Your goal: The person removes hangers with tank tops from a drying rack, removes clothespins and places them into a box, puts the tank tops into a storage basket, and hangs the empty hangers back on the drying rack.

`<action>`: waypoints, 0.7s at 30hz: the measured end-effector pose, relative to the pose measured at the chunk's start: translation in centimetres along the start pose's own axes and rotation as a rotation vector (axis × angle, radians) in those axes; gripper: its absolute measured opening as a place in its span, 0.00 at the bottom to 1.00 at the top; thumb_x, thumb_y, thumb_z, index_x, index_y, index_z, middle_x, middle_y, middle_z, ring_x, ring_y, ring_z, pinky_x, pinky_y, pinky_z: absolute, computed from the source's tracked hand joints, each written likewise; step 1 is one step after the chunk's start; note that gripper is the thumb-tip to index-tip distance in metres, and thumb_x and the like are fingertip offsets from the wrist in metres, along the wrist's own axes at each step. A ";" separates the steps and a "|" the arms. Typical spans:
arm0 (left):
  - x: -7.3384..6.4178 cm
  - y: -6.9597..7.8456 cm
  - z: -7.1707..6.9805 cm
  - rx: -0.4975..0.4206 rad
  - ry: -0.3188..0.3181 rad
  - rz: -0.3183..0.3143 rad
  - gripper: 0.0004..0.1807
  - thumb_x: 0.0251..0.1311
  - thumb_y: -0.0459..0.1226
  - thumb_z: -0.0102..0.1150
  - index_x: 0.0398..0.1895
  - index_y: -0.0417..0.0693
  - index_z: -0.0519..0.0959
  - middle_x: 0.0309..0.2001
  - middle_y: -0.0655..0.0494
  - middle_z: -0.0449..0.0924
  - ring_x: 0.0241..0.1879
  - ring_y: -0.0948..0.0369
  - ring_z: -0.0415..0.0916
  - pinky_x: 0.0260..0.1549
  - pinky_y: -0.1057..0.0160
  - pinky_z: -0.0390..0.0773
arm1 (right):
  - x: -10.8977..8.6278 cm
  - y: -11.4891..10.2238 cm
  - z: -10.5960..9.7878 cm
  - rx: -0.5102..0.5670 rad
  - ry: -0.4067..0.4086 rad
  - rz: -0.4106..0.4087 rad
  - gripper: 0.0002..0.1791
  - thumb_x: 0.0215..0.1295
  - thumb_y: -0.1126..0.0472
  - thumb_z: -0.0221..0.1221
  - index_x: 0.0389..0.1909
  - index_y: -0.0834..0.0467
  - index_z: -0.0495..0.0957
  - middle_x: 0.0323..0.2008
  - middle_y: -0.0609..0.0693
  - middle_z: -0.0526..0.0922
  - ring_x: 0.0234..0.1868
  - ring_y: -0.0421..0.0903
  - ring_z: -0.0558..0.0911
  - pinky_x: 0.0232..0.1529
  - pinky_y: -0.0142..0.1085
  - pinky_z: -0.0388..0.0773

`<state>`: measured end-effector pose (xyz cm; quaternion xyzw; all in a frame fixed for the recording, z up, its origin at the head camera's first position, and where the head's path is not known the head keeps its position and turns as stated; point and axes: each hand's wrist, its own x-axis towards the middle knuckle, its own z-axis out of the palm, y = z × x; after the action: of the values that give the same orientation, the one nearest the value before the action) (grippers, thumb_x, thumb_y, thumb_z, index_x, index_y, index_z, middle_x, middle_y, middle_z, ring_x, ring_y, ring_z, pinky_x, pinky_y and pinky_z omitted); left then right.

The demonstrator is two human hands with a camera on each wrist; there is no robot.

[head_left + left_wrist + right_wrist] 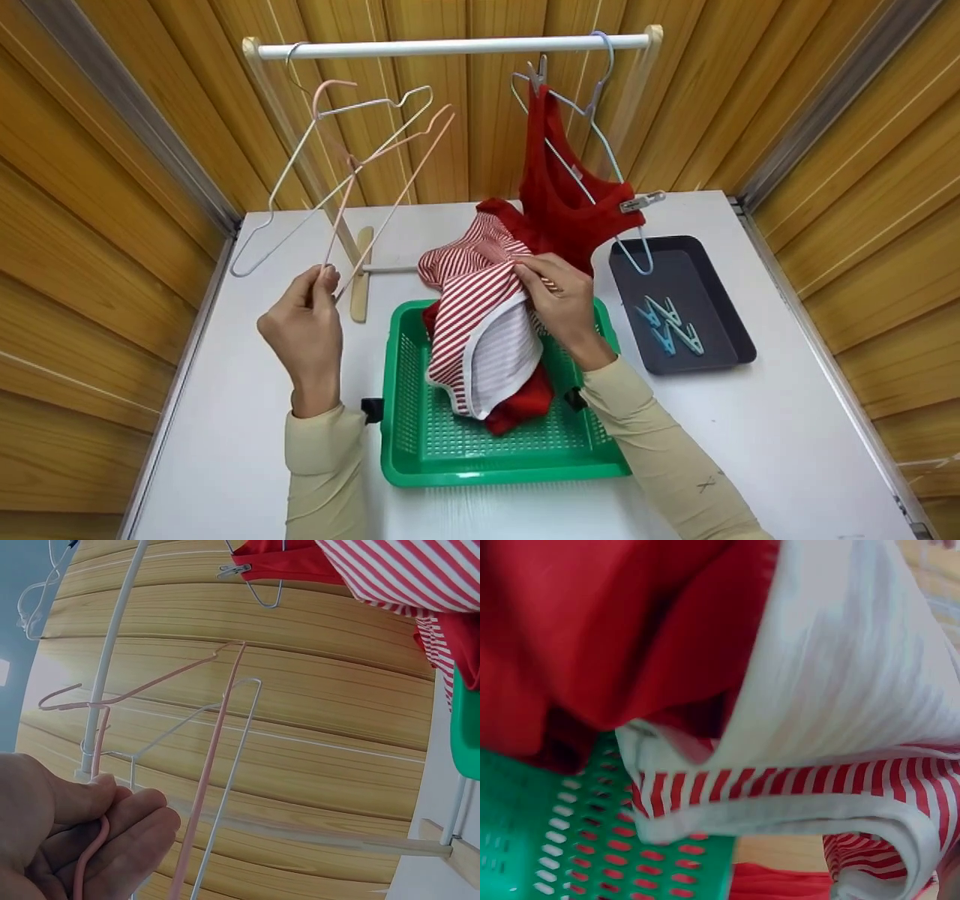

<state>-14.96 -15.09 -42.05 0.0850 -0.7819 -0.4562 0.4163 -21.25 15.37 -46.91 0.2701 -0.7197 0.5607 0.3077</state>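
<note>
My left hand [304, 322] pinches the pink wire hanger [204, 786] between thumb and fingers, left of the basket. The hanger is tilted, its hook pointing up near a white hanger [295, 160] on the rod. With my right hand [562, 300] I pinch a red-and-white striped garment [472, 322] by its upper part. It hangs over the green basket [510, 476], its pale inner side partly showing. Red cloth [525, 401] lies beneath it in the basket. Striped fabric and white trim fill much of the right wrist view; that hand's fingers are mostly hidden there.
A red sleeveless top [562, 202] hangs from a light-blue hanger on the white rod [450, 48], held by clothespins. At the right, a dark tray [694, 270] holds several blue and pale green clothespins [679, 322]. Wood-patterned panels enclose the white table [780, 450].
</note>
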 end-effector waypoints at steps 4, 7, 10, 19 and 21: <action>0.2 0.1 0.1 -0.030 -0.001 -0.018 0.07 0.69 0.27 0.68 0.43 0.29 0.89 0.39 0.40 0.90 0.39 0.49 0.91 0.37 0.79 0.82 | 0.1 -1.5 -0.5 0.055 -0.032 -0.073 0.15 0.56 0.84 0.70 0.43 0.68 0.90 0.40 0.58 0.90 0.40 0.52 0.88 0.48 0.32 0.86; 0.3 0.3 0.2 -0.049 -0.002 -0.033 0.07 0.70 0.28 0.68 0.44 0.29 0.89 0.40 0.40 0.90 0.41 0.49 0.91 0.38 0.76 0.84 | -0.3 -1.8 -1.1 0.080 -0.097 -0.117 0.17 0.55 0.83 0.71 0.43 0.66 0.91 0.40 0.57 0.90 0.40 0.51 0.89 0.49 0.34 0.86; 0.6 0.4 0.3 -0.057 -0.003 -0.040 0.08 0.70 0.28 0.67 0.45 0.29 0.89 0.40 0.40 0.90 0.41 0.50 0.91 0.39 0.74 0.85 | -1.0 -1.6 -1.8 0.058 -0.231 -0.143 0.15 0.56 0.80 0.72 0.43 0.63 0.91 0.39 0.55 0.90 0.39 0.50 0.88 0.47 0.34 0.86; 1.3 0.7 1.1 -0.095 -0.003 -0.049 0.07 0.71 0.28 0.66 0.44 0.28 0.88 0.39 0.40 0.90 0.41 0.51 0.90 0.40 0.70 0.86 | -1.9 -0.9 -2.2 -0.077 -0.812 0.110 0.08 0.71 0.55 0.71 0.43 0.56 0.91 0.39 0.45 0.89 0.40 0.42 0.85 0.43 0.42 0.86; 1.5 0.9 1.3 -0.092 -0.010 -0.047 0.07 0.71 0.28 0.66 0.44 0.28 0.88 0.40 0.40 0.90 0.41 0.51 0.90 0.40 0.70 0.87 | -1.7 -0.6 -1.8 -0.117 -0.748 0.140 0.10 0.72 0.54 0.70 0.43 0.56 0.91 0.39 0.46 0.89 0.40 0.44 0.84 0.44 0.43 0.86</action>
<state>-16.62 -14.55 -40.81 0.0820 -0.7597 -0.5020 0.4051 -19.38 17.08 -47.44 0.3882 -0.8297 0.4011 -0.0005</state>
